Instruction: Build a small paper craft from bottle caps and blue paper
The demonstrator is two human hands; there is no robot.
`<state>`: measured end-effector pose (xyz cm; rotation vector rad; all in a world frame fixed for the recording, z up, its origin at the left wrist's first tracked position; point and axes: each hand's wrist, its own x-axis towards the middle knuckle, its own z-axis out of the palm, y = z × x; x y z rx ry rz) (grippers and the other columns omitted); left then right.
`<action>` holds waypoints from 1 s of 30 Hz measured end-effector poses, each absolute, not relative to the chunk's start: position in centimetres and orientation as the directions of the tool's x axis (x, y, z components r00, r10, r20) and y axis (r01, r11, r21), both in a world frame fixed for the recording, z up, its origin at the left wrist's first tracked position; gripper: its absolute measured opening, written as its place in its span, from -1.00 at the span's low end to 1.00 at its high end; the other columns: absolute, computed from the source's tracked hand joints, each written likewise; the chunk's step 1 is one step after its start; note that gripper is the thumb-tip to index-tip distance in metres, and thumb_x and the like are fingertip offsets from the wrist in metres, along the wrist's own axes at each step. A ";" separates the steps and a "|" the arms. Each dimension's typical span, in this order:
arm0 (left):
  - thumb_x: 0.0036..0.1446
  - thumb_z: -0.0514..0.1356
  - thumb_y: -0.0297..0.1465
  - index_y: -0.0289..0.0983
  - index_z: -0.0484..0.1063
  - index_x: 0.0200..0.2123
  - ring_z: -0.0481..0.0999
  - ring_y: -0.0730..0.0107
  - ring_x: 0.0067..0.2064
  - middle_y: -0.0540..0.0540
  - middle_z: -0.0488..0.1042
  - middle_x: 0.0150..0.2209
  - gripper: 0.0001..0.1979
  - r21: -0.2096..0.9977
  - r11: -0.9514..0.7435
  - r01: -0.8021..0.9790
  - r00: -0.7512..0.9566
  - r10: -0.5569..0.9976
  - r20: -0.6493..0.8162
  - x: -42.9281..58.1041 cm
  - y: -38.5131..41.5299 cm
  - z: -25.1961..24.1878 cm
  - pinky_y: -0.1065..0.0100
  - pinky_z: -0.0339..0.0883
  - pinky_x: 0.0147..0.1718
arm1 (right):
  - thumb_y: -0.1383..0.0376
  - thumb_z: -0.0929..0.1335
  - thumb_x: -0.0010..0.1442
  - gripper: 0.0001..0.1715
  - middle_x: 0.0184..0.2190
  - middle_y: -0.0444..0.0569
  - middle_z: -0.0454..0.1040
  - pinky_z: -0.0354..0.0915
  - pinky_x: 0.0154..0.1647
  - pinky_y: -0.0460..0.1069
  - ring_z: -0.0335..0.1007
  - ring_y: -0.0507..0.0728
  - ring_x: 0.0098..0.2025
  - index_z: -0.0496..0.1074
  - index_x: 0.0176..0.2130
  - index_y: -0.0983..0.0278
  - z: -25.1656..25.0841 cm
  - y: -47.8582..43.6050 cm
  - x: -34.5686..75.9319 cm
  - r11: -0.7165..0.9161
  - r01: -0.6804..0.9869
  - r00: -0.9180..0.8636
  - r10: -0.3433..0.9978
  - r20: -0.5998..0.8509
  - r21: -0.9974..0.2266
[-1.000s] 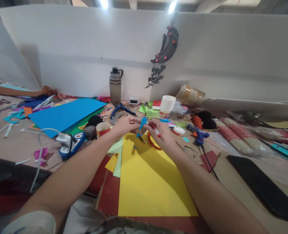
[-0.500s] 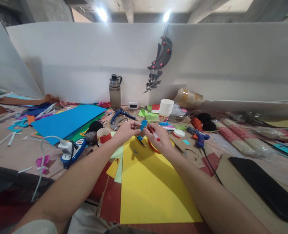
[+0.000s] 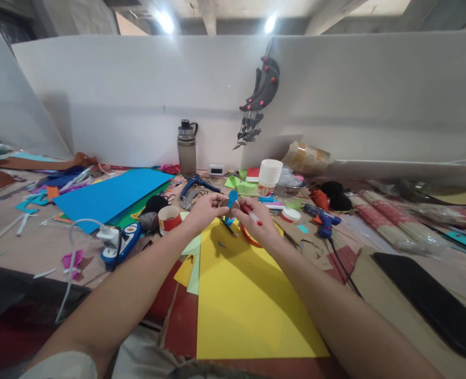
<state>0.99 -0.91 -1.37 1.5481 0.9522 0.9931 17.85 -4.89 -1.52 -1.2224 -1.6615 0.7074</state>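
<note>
Above the yellow paper (image 3: 256,310), my two hands meet with their fingertips close together. My left hand (image 3: 207,211) pinches the edge of a small brown disc (image 3: 224,203). A blue paper piece with a rounded top (image 3: 233,196) stands up between the hands, in front of the disc. My right hand (image 3: 260,218) pinches at the other side of these pieces, with a red pen (image 3: 252,215) tucked between its fingers. The fingers partly cover the disc. Below them lie small blue scraps (image 3: 221,245) and an orange-red loop (image 3: 249,238), partly hidden by my right hand.
A red-and-white paper cup piece (image 3: 169,219) stands left, near blue card sheets (image 3: 112,197) and a power strip (image 3: 125,245). Beyond are a bottle (image 3: 187,150) and stacked paper cups (image 3: 270,172). Right are a blue glue gun (image 3: 327,225) and a black phone-like slab (image 3: 430,300).
The blue paper piece has turned and shifted slightly between my fingers, and more of the brown disc shows behind it. The red pen has tilted a little. The view has shifted slightly.
</note>
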 end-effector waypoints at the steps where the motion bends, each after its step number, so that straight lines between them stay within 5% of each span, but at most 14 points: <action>1: -0.10 0.32 -0.40 -0.34 0.46 -0.22 0.52 0.42 -0.31 -0.08 0.55 -0.32 -0.69 0.985 -0.149 0.087 0.358 0.927 0.109 1.0 -0.9 -1.4 0.39 0.34 -0.31 | 0.19 0.33 0.09 -0.83 -0.46 -0.15 0.40 0.21 -0.40 -0.06 0.28 0.06 -0.42 0.40 -0.36 0.24 -1.6 -4.8 17.9 0.304 0.348 -0.084 0.952 0.294 -0.887; 5: -0.08 0.33 -0.35 -0.33 0.48 -0.24 0.50 0.45 -0.34 -0.08 0.55 -0.34 -0.71 0.991 -0.095 0.091 0.386 0.921 0.053 0.7 -0.9 -1.5 0.44 0.29 -0.38 | 0.19 0.33 0.08 -0.85 -0.48 -0.15 0.41 0.25 -0.50 -0.08 0.29 0.03 -0.51 0.40 -0.38 0.24 -1.8 -4.6 17.8 0.156 0.170 -0.113 0.984 0.138 -0.973; 11: -0.11 0.35 -0.38 -0.34 0.51 -0.28 0.44 0.53 -0.44 -0.04 0.52 -0.43 -0.74 0.982 -0.124 0.142 0.392 0.918 0.059 0.5 -0.6 -1.8 0.49 0.20 -0.49 | 0.20 0.37 0.06 -0.85 -0.44 -0.11 0.47 0.30 -0.55 -0.08 0.31 0.02 -0.52 0.43 -0.36 0.24 -2.2 -4.4 17.7 0.097 0.159 -0.117 0.990 0.079 -0.982; 15: -0.15 0.40 -0.34 -0.34 0.52 -0.31 0.44 0.53 -0.46 -0.05 0.52 -0.45 -0.71 0.989 -0.043 0.142 0.356 0.934 -0.010 0.2 -0.5 -1.5 0.51 0.21 -0.53 | 0.12 0.41 0.05 -0.73 -0.45 -0.13 0.44 0.35 -0.50 -0.06 0.31 0.03 -0.51 0.47 -0.29 0.24 -2.1 -4.2 18.3 0.123 0.244 -0.149 0.985 0.088 -0.962; 24: -0.11 0.40 -0.49 -0.34 0.46 -0.30 0.41 0.55 -0.58 -0.04 0.49 -0.49 -0.74 0.988 0.141 0.067 0.227 0.962 -0.152 -0.2 0.0 -0.8 0.45 0.36 -0.55 | 0.06 0.33 0.15 -0.68 -0.51 -0.12 0.44 0.25 -0.55 -0.12 0.31 0.00 -0.53 0.47 -0.30 0.25 0.2 -3.1 21.8 0.249 0.235 0.203 0.933 0.298 -0.940; 30: -0.04 0.35 -0.51 -0.35 0.45 -0.34 0.44 0.50 -0.57 -0.06 0.49 -0.50 -0.83 0.982 0.189 -0.008 0.236 0.955 -0.182 0.0 0.2 -1.3 0.41 0.42 -0.55 | 0.07 0.37 0.12 -0.69 -0.51 -0.12 0.44 0.26 -0.52 -0.10 0.31 0.01 -0.53 0.47 -0.29 0.25 0.0 -3.2 21.8 0.292 0.257 0.142 0.932 0.335 -0.921</action>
